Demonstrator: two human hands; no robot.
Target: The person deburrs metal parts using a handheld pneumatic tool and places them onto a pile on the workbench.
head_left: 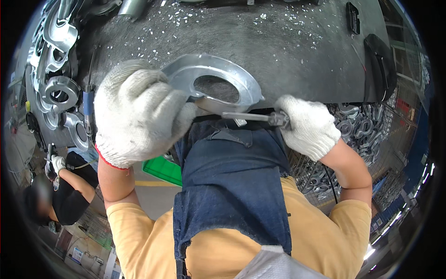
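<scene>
My left hand (pixel 139 109), in a white knit glove with a red cuff edge, is closed on the left end of a silvery metal casting (pixel 248 81). The casting is curved like a scroll, has a large oval opening, and lies at the table's near edge. My right hand (pixel 309 125), gloved too, grips a slim metal tool (pixel 251 116) with a narrow flat arm and a thicker head. That arm points left along the casting's near side; whether it touches the metal I cannot tell.
More metal castings (pixel 60 90) crowd the table's left side, beside a blue-handled tool (pixel 88 109). Pale chips are scattered over the dark table (pixel 306 74). A wire bin of castings (pixel 357 128) stands at right, a green tray (pixel 162 169) below. Another person (pixel 69 186) works at lower left.
</scene>
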